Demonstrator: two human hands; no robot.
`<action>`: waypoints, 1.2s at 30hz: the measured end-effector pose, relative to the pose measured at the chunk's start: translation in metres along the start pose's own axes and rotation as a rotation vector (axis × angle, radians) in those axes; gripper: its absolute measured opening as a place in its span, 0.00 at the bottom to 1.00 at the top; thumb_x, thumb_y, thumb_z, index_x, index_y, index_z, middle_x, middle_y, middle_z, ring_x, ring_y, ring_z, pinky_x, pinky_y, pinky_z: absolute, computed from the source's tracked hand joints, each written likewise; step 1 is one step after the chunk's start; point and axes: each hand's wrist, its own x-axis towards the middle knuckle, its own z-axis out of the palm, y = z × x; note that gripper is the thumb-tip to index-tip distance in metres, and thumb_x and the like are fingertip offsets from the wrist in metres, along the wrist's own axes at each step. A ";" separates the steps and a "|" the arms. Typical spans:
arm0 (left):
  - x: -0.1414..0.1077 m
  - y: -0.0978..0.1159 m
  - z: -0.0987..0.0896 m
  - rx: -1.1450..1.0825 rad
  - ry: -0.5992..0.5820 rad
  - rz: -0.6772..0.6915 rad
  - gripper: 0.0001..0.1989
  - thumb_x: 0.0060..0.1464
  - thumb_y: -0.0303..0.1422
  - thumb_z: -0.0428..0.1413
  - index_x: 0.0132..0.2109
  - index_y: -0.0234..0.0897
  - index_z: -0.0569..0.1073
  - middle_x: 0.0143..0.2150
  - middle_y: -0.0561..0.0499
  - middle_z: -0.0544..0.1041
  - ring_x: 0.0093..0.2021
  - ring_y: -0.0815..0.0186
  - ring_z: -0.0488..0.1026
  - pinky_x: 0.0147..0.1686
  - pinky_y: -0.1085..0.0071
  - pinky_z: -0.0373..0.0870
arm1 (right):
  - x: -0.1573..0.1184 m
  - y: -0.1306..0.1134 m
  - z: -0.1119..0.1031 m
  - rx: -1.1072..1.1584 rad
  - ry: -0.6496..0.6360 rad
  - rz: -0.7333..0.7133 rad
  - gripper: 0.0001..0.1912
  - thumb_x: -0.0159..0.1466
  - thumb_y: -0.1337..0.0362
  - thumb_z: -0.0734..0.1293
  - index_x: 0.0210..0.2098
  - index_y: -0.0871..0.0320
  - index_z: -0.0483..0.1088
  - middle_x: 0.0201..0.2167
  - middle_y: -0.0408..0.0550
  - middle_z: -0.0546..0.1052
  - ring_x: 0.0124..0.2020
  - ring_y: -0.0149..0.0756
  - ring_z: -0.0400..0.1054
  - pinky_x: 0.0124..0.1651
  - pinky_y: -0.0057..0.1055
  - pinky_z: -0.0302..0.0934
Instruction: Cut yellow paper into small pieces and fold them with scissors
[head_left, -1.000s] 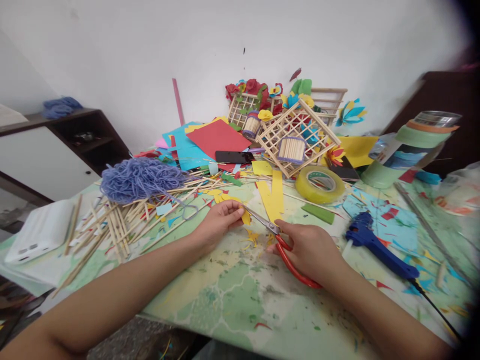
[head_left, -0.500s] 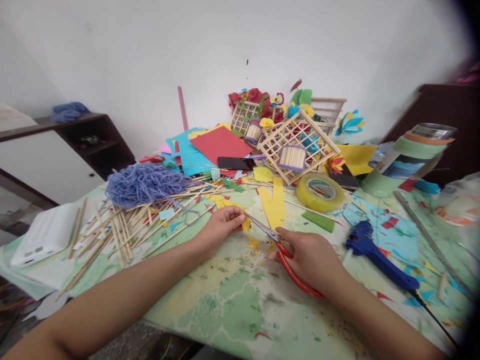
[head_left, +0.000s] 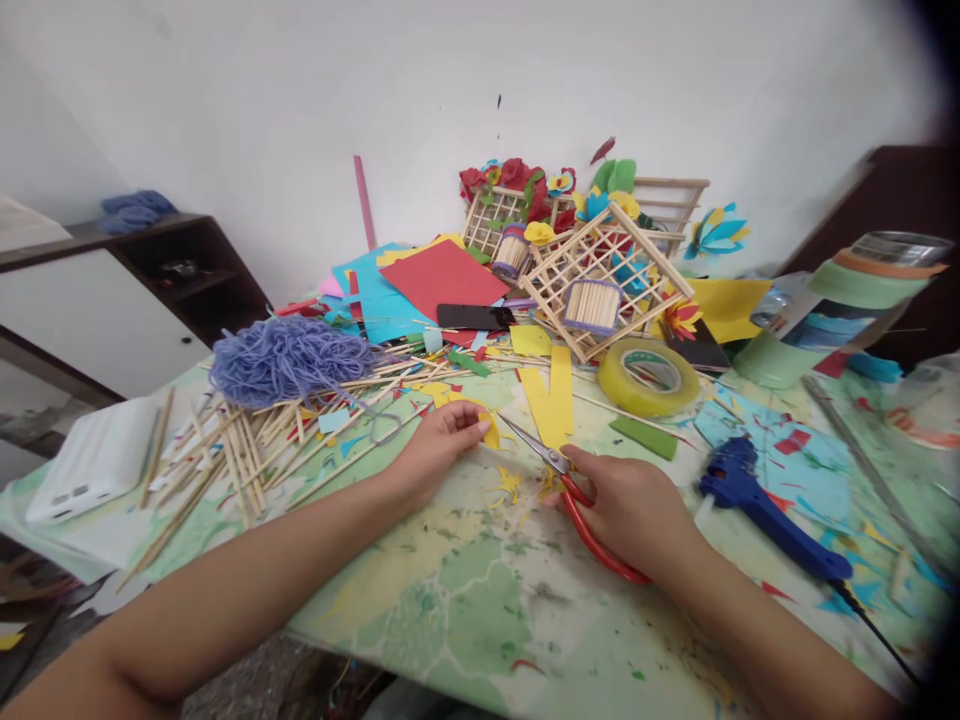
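Note:
Between thumb and fingers, my left hand [head_left: 444,445] pinches a small piece of yellow paper [head_left: 491,431]. My right hand [head_left: 634,510] is wrapped round the red handles of a pair of scissors [head_left: 553,458], whose blades point up and left towards the paper, with a small gap between tip and paper. Just beyond the blades lie yellow paper strips [head_left: 546,400]. Thin yellow offcuts [head_left: 506,487] are scattered on the table below the blades. Part of the yellow piece is hidden by my left fingers.
Blue yarn [head_left: 292,362] lies over many wooden sticks [head_left: 244,455] at left. A tape roll [head_left: 646,377], a blue glue gun [head_left: 776,510] and a green flask [head_left: 832,310] stand or lie at right. Stick lattices [head_left: 607,280], paper flowers, red paper [head_left: 446,285] and a phone [head_left: 474,317] are at the back.
The scissors' tip has come away from the yellow paper, leaving a small gap. My left hand has shifted slightly up and left. The whole view has moved a little.

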 end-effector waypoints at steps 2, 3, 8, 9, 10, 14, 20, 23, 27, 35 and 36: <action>0.001 0.000 -0.001 -0.027 0.015 -0.014 0.11 0.44 0.31 0.62 0.35 0.35 0.70 0.29 0.55 0.69 0.28 0.76 0.66 0.30 0.79 0.63 | 0.000 -0.001 0.000 -0.014 -0.008 0.006 0.26 0.58 0.45 0.60 0.48 0.54 0.70 0.27 0.46 0.79 0.28 0.41 0.73 0.25 0.29 0.53; 0.001 0.000 -0.001 -0.036 0.023 -0.020 0.12 0.43 0.31 0.62 0.37 0.35 0.70 0.29 0.55 0.69 0.29 0.76 0.66 0.30 0.79 0.64 | 0.000 -0.001 0.001 -0.018 -0.011 0.007 0.26 0.58 0.45 0.60 0.49 0.54 0.70 0.27 0.47 0.79 0.28 0.41 0.73 0.25 0.29 0.53; 0.000 0.001 0.000 -0.065 0.044 -0.017 0.14 0.43 0.27 0.62 0.40 0.35 0.71 0.35 0.54 0.69 0.32 0.76 0.69 0.34 0.79 0.68 | 0.001 0.000 0.000 -0.029 -0.024 0.012 0.26 0.59 0.45 0.59 0.49 0.54 0.70 0.32 0.49 0.80 0.31 0.41 0.73 0.26 0.29 0.53; -0.001 0.001 0.001 -0.079 0.043 -0.022 0.14 0.43 0.26 0.62 0.40 0.35 0.72 0.36 0.53 0.70 0.32 0.76 0.70 0.35 0.78 0.69 | 0.001 0.000 -0.001 -0.031 -0.027 0.015 0.27 0.59 0.45 0.59 0.49 0.54 0.70 0.33 0.50 0.80 0.31 0.41 0.73 0.26 0.30 0.53; -0.001 0.002 0.001 -0.093 0.043 -0.029 0.14 0.43 0.24 0.62 0.40 0.35 0.72 0.36 0.53 0.70 0.33 0.75 0.71 0.37 0.77 0.70 | 0.001 -0.001 -0.001 -0.032 -0.030 0.019 0.27 0.59 0.45 0.58 0.49 0.54 0.70 0.33 0.50 0.80 0.31 0.41 0.73 0.26 0.30 0.53; -0.001 0.003 0.000 -0.145 0.042 -0.065 0.13 0.45 0.22 0.60 0.41 0.35 0.72 0.38 0.50 0.72 0.38 0.70 0.75 0.45 0.73 0.70 | 0.001 -0.001 -0.002 -0.018 -0.037 0.041 0.27 0.58 0.45 0.59 0.49 0.54 0.70 0.29 0.48 0.79 0.29 0.41 0.72 0.26 0.30 0.53; -0.002 0.000 0.000 -0.175 0.043 -0.084 0.06 0.47 0.24 0.59 0.35 0.33 0.72 0.37 0.49 0.74 0.39 0.67 0.75 0.46 0.71 0.70 | 0.002 -0.001 -0.001 0.011 -0.027 0.037 0.27 0.59 0.45 0.59 0.49 0.55 0.70 0.31 0.47 0.79 0.31 0.41 0.73 0.27 0.30 0.53; 0.000 0.001 -0.001 -0.155 0.038 -0.078 0.07 0.46 0.26 0.60 0.35 0.33 0.72 0.35 0.50 0.74 0.37 0.68 0.75 0.44 0.70 0.70 | 0.002 -0.001 -0.001 0.004 -0.036 0.041 0.28 0.59 0.44 0.58 0.50 0.55 0.69 0.29 0.47 0.79 0.30 0.41 0.73 0.26 0.30 0.52; 0.011 0.016 -0.014 -0.081 0.093 0.070 0.10 0.42 0.28 0.62 0.35 0.33 0.73 0.33 0.52 0.74 0.33 0.72 0.72 0.38 0.74 0.68 | 0.002 -0.001 -0.001 -0.020 -0.044 0.054 0.28 0.59 0.44 0.58 0.49 0.54 0.69 0.28 0.48 0.79 0.29 0.41 0.72 0.25 0.30 0.50; 0.031 0.045 -0.046 0.030 0.229 0.251 0.12 0.35 0.30 0.65 0.32 0.34 0.74 0.27 0.54 0.71 0.27 0.75 0.66 0.26 0.78 0.60 | 0.003 -0.003 -0.004 -0.047 -0.105 0.056 0.23 0.58 0.47 0.61 0.46 0.54 0.70 0.30 0.49 0.79 0.30 0.42 0.72 0.25 0.29 0.47; 0.031 0.044 -0.047 0.060 0.215 0.229 0.12 0.35 0.31 0.65 0.32 0.34 0.74 0.27 0.54 0.71 0.26 0.75 0.65 0.25 0.78 0.59 | 0.002 -0.003 -0.005 -0.043 -0.110 0.051 0.23 0.58 0.47 0.61 0.46 0.54 0.69 0.30 0.50 0.79 0.30 0.42 0.72 0.25 0.29 0.48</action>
